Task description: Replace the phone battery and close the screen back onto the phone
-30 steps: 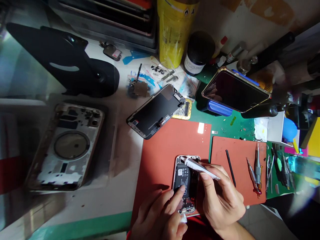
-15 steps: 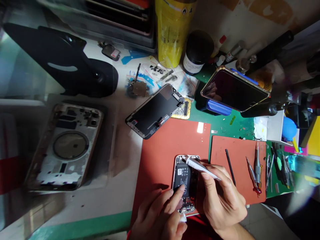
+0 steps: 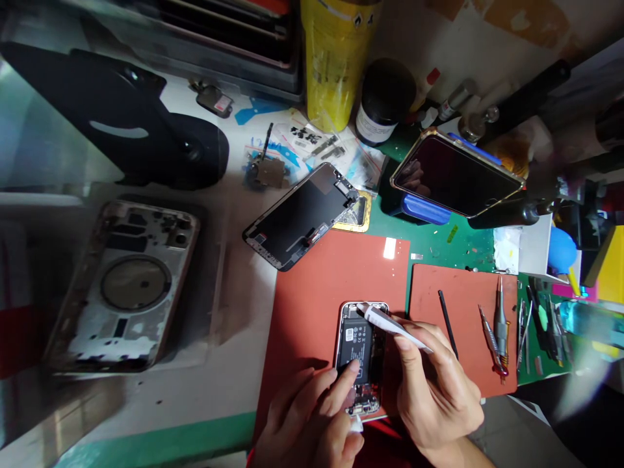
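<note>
An opened phone (image 3: pixel 375 364) lies on the red mat, its inside facing up and a black battery (image 3: pixel 351 337) showing in it. My left hand (image 3: pixel 312 416) holds the phone at its lower left, with one fingertip on the battery and other fingers along the edge. A small white piece (image 3: pixel 357 424) shows by its thumb; what it is I cannot tell. Pinched in my right hand (image 3: pixel 433 377) is a slim white tool (image 3: pixel 387 323) with grey marks and a dark tip. That tip is at the phone's top edge, above the battery.
A detached phone screen (image 3: pixel 305 214) lies behind the red mat (image 3: pixel 336 273). At left is a phone back housing (image 3: pixel 131 286). A phone on a blue stand (image 3: pixel 458 172) stands back right. Screwdrivers (image 3: pixel 500 331) and a black stick (image 3: pixel 447 322) lie on the right-hand mat.
Both hands, the white tool and the opened phone keep nearly the same positions. The whole view has shifted very slightly.
</note>
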The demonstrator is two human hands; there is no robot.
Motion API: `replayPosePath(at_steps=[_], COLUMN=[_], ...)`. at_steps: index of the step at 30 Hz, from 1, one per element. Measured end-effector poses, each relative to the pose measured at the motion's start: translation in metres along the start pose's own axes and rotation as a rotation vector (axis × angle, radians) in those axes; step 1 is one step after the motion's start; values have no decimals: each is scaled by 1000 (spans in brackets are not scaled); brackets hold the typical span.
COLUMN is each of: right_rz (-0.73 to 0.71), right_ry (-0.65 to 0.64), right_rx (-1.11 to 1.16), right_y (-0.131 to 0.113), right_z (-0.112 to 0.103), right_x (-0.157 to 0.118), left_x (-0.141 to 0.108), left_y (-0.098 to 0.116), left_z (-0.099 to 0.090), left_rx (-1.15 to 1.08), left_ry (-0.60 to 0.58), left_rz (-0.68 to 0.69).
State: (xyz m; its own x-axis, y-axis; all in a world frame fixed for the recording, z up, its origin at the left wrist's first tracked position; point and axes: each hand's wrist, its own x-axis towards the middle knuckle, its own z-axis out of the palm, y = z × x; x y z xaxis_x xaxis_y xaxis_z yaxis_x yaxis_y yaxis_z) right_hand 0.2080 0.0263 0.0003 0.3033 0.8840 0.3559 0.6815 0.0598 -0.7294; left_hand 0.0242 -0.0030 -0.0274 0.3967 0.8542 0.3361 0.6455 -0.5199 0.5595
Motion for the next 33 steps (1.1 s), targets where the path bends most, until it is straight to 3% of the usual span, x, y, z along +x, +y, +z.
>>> replayPosePath(at_steps=[9,19,24,27,33], right_rz=[-3,-5,4,17,19], right_ry=[-8,3,8,21,39], right_rx=[-40,-41,-39,-34,-49], right_y=[-3,-1,-1,0,0], right_z=[-3,-5,-5,-5,-6], right_x=[2,3,1,-1,-1], left_x=[5,-9,-9,-8,-5], left_y=[3,0,1,1,-7], left_z=[-3,2,6,6,0], left_rx=[-19,-53,-73,-88,-56], left_ry=[-12,-50,17,-5,-51], left_rz=[-36,-41,-34,-37,58])
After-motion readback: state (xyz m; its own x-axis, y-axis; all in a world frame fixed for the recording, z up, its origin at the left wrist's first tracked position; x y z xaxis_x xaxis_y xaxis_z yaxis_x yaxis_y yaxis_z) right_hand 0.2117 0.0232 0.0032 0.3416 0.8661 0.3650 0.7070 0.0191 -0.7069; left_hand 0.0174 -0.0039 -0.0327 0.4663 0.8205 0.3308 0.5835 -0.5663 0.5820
